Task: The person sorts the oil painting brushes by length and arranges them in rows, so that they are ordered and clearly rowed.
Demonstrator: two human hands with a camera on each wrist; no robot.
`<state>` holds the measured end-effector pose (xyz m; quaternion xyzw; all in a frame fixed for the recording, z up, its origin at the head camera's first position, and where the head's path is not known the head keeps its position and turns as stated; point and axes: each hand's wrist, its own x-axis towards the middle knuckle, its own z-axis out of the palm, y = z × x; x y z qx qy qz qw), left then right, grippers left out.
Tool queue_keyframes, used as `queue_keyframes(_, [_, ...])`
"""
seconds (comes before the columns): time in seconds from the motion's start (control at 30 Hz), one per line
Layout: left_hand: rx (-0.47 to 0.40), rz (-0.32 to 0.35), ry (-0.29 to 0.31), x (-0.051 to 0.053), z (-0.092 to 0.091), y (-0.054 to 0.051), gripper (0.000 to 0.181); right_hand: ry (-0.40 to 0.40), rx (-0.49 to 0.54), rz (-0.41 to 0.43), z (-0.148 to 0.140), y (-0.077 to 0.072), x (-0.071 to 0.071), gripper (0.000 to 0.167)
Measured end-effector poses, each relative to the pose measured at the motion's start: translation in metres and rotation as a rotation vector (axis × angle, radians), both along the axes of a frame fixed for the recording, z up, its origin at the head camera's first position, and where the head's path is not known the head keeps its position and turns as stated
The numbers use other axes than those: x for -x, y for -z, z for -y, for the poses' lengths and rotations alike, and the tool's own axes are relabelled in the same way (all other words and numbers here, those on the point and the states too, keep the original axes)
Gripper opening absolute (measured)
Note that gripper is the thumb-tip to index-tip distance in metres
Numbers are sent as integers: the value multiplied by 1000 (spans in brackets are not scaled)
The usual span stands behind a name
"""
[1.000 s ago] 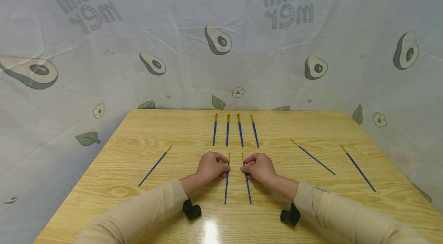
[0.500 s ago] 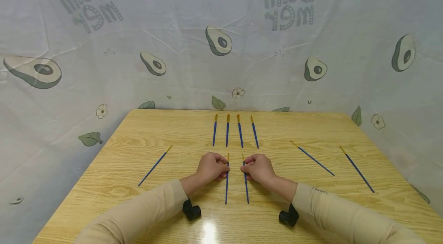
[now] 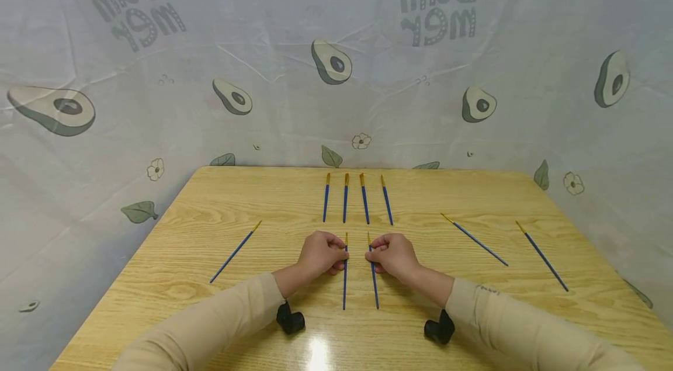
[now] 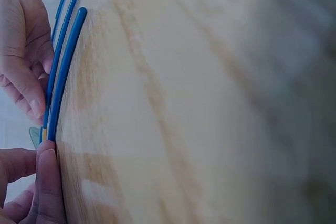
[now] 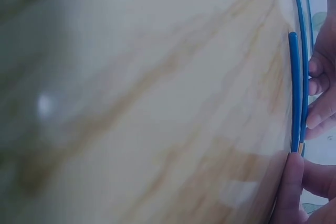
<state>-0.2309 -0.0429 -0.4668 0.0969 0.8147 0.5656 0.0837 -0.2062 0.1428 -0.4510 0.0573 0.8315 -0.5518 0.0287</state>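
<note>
Evidently the left hand [image 3: 321, 253] is pinching one paintbrush [image 3: 344, 286] and the right hand [image 3: 395, 255] is pinching a second brush [image 3: 375, 286] at the first's three o'clock; four more brushes [image 3: 345, 200] are lying beyond, at twelve o'clock.

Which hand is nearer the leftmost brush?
Left. The left hand is to the right of the leftmost brush, not touching it; the right hand is farther right, beyond the left hand.
</note>
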Motion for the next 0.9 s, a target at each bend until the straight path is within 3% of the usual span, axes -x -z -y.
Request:
queue_keyframes(0.23, [-6,24,-8,0,0,0,11,2,32,13,-1,1,0,21])
queue_keyframes(0.53, [-77,66,-2,0,5,-2,11,-9,72,25,-3,-1,-1,23])
queue_keyframes(0.9, [-121,77,23,2,22,-7,19,-17,136,53,-11,-2,-5,25])
